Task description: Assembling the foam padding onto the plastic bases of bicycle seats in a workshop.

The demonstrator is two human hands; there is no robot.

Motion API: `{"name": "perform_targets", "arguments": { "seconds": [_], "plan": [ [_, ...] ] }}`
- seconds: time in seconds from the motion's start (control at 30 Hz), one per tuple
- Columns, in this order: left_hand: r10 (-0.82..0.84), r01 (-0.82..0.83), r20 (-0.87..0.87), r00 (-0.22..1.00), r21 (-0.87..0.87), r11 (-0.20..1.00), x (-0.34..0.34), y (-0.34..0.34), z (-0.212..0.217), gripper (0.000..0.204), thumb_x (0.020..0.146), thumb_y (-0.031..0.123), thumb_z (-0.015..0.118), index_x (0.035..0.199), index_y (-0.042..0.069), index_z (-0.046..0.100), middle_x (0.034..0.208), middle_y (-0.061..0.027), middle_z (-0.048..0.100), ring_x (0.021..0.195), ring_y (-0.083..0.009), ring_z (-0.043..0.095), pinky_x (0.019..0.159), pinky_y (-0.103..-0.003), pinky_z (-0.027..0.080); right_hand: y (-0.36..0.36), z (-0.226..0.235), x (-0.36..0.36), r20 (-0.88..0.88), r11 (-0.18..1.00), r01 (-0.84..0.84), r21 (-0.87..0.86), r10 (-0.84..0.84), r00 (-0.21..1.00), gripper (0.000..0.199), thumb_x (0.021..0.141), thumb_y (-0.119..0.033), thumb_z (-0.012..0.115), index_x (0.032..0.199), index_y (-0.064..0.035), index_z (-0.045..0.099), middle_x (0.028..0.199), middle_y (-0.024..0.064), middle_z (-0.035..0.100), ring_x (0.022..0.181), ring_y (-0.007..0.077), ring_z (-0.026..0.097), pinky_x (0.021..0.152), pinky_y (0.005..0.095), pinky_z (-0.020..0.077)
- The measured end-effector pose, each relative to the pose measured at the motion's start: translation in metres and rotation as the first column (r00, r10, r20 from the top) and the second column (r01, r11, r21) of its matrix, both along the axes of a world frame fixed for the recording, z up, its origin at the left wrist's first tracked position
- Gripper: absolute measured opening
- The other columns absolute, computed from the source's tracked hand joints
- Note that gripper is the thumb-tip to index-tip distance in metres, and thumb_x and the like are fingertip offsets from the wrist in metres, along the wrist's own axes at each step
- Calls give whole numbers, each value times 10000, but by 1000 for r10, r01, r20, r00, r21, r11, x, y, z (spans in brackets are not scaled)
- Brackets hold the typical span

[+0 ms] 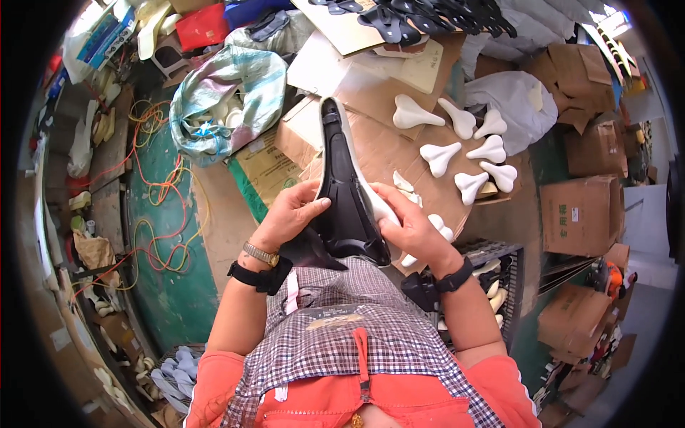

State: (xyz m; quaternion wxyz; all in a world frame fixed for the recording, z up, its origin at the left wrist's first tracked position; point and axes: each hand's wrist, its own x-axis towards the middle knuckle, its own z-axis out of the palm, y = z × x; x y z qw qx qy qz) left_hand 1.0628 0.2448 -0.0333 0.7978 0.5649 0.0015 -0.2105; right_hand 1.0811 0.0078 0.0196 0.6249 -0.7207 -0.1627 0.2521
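Between my two hands is a bicycle saddle (346, 189), its narrow nose pointing away from me and its black underside turned up. White padding shows along its rim. My left hand (291, 214) grips the left side, thumb laid over the black shell. The right edge is pinched by my right hand (414, 225), where white padding bulges beside the fingers. A loose black flap (310, 250) hangs below my left hand; whether it is joined to the saddle I cannot tell. Several white saddle pads (439, 157) lie on the cardboard (364, 146) beyond my right hand.
Black saddle parts (407, 21) are piled at the far edge. A woven sack (189, 107) of pale pieces stands at the far left, near tangled orange and yellow cables (168, 185) on the green floor. Cardboard boxes (581, 217) stack up on the right, beside a crate (510, 285) of pads.
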Motion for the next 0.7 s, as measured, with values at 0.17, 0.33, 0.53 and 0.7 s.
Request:
{"name": "perform_targets", "arguments": {
  "seconds": [0.17,0.33,0.53,0.7],
  "plan": [
    [120,-229,227,966,549,804,-4,2,-6,196,795,152,702,874,-6,616,682,16,567,648,-55,506,580,-213,418,5,-16,-7,88,925,197,-326,-178,980,432,774,-47,463,1203,-1,484,1057,216,584,847,324,618,724,348,497],
    [28,-72,89,996,542,838,-6,-8,10,196,816,176,674,773,-9,625,613,61,504,551,-22,421,465,-199,329,27,-42,-19,629,806,405,-432,-52,775,449,740,-112,525,1143,78,475,822,172,565,718,309,589,633,392,500],
    [-86,143,-196,977,298,944,-4,-30,-5,216,869,214,611,764,28,643,629,31,590,490,-38,494,439,-186,369,31,-45,-22,707,832,410,-374,-30,707,441,764,-141,562,1138,79,484,806,175,558,748,305,597,632,378,505],
    [-165,216,-152,975,444,869,-3,-49,-15,190,861,195,613,776,26,635,639,62,565,498,-21,469,444,-188,362,-2,-83,-6,720,751,571,-332,-188,667,394,711,-83,582,1095,-21,524,760,137,543,635,311,592,537,391,491]
  ]
}}
